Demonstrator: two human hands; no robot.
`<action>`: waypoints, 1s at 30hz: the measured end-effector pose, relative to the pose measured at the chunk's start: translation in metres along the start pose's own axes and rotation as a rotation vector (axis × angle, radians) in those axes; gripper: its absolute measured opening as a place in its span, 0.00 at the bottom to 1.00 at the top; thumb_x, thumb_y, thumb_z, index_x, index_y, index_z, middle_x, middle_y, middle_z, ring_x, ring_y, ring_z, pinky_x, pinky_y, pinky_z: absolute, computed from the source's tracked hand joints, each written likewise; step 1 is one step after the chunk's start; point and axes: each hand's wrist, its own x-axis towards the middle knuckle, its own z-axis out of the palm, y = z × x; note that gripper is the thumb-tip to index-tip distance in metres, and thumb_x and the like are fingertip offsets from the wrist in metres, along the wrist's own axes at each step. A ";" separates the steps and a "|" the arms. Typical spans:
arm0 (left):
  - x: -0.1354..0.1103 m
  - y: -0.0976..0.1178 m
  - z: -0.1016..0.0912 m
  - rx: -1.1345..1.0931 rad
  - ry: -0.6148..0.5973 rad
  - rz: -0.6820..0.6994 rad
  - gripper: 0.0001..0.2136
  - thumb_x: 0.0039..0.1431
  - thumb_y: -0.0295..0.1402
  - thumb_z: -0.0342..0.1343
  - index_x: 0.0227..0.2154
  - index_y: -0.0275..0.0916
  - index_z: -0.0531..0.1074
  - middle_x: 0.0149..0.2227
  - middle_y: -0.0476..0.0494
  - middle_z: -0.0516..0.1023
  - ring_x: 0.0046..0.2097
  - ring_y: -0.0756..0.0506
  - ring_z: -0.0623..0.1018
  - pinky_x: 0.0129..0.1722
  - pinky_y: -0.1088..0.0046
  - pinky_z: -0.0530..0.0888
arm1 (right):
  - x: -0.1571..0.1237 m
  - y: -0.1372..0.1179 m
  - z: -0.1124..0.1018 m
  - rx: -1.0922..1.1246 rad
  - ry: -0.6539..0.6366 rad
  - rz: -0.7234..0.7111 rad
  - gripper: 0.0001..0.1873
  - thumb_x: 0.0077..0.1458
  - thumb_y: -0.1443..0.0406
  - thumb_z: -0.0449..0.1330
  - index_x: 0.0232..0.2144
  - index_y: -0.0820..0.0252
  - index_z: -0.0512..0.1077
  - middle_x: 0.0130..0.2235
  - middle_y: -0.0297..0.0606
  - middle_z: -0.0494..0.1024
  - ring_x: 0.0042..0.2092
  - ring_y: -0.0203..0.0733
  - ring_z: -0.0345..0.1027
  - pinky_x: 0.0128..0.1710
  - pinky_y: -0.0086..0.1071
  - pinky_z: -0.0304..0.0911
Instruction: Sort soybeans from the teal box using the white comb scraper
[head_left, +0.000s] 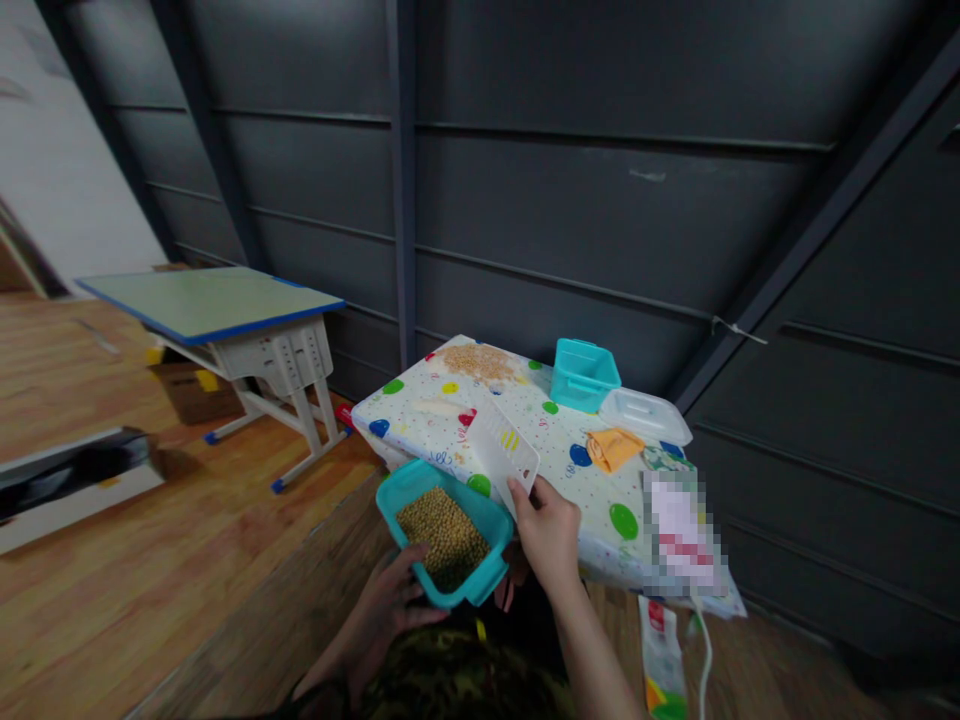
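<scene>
My left hand (390, 598) grips the near left side of a teal plastic container (480, 580), thumb over its rim. Inside lie many round yellowish beans (442, 528). The container is held at the front edge of a small table, in front of my body. Between the thumb and fingers of my right hand (551, 525) is a thin white plastic board (491, 445) with slots, tilted above the tablecloth beside the container. A spread pile of pale tan grains (476, 362) lies on the cloth at the far left.
On the balloon-patterned tablecloth (555, 455) stand a second teal container (585, 375), a clear lid (646, 415) and an orange cloth (613, 448). A blurred-out packet (679, 530) lies at the right. A desk (217, 305) stands left; a dark panelled wall (562, 220) rises behind.
</scene>
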 end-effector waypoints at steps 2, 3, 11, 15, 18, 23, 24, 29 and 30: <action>-0.001 0.001 -0.002 -0.017 0.008 0.022 0.18 0.67 0.38 0.63 0.55 0.37 0.70 0.51 0.33 0.83 0.41 0.36 0.87 0.39 0.55 0.87 | -0.002 -0.002 0.001 -0.015 -0.024 -0.031 0.29 0.66 0.42 0.57 0.34 0.56 0.86 0.34 0.47 0.88 0.30 0.50 0.79 0.32 0.34 0.68; -0.001 0.001 -0.003 -0.021 0.014 0.029 0.18 0.67 0.38 0.63 0.55 0.37 0.70 0.52 0.33 0.83 0.42 0.36 0.87 0.39 0.54 0.87 | -0.004 -0.004 0.001 -0.021 -0.033 -0.046 0.29 0.66 0.42 0.57 0.34 0.56 0.86 0.33 0.47 0.88 0.29 0.49 0.79 0.31 0.34 0.67; 0.002 0.003 -0.012 -0.047 0.010 0.051 0.15 0.67 0.35 0.60 0.54 0.39 0.71 0.49 0.37 0.85 0.42 0.37 0.88 0.40 0.55 0.87 | -0.027 -0.013 -0.002 0.007 -0.055 -0.167 0.26 0.71 0.48 0.58 0.33 0.58 0.86 0.24 0.40 0.83 0.23 0.42 0.72 0.27 0.30 0.64; 0.002 0.006 -0.010 -0.037 0.043 0.024 0.14 0.66 0.36 0.63 0.52 0.39 0.72 0.44 0.38 0.86 0.37 0.37 0.87 0.37 0.56 0.87 | -0.037 -0.014 -0.004 0.021 -0.030 -0.218 0.25 0.70 0.50 0.60 0.27 0.57 0.83 0.22 0.38 0.81 0.22 0.41 0.72 0.28 0.30 0.66; 0.000 0.008 -0.007 -0.043 0.056 0.035 0.12 0.66 0.34 0.62 0.50 0.38 0.72 0.41 0.39 0.86 0.35 0.37 0.86 0.35 0.56 0.87 | -0.039 -0.014 -0.007 0.052 -0.047 -0.179 0.23 0.69 0.51 0.61 0.29 0.58 0.85 0.25 0.39 0.84 0.24 0.43 0.75 0.28 0.31 0.67; 0.001 0.006 -0.010 -0.029 0.041 0.037 0.13 0.65 0.34 0.63 0.50 0.38 0.73 0.42 0.38 0.86 0.38 0.37 0.87 0.37 0.57 0.87 | -0.013 0.000 -0.019 0.095 0.015 -0.021 0.24 0.64 0.47 0.63 0.36 0.58 0.88 0.33 0.42 0.89 0.31 0.48 0.79 0.33 0.34 0.71; 0.002 0.005 -0.011 -0.034 0.044 0.036 0.13 0.65 0.34 0.62 0.50 0.38 0.73 0.42 0.39 0.86 0.38 0.37 0.87 0.36 0.57 0.88 | 0.000 0.005 -0.022 0.099 0.047 0.000 0.24 0.63 0.46 0.64 0.37 0.58 0.88 0.36 0.44 0.90 0.34 0.51 0.81 0.35 0.36 0.72; 0.010 0.003 -0.014 -0.042 0.054 0.018 0.12 0.67 0.34 0.61 0.50 0.39 0.73 0.41 0.39 0.86 0.38 0.36 0.87 0.34 0.56 0.88 | 0.079 0.036 -0.034 -0.034 0.173 0.005 0.28 0.58 0.43 0.62 0.35 0.60 0.87 0.36 0.49 0.89 0.35 0.56 0.80 0.35 0.39 0.68; 0.011 0.003 -0.014 -0.052 0.056 -0.012 0.12 0.67 0.34 0.62 0.50 0.38 0.73 0.41 0.38 0.86 0.38 0.36 0.88 0.34 0.56 0.88 | 0.093 0.042 -0.035 -0.077 0.174 -0.004 0.27 0.58 0.44 0.61 0.33 0.60 0.87 0.34 0.49 0.89 0.33 0.54 0.78 0.34 0.38 0.66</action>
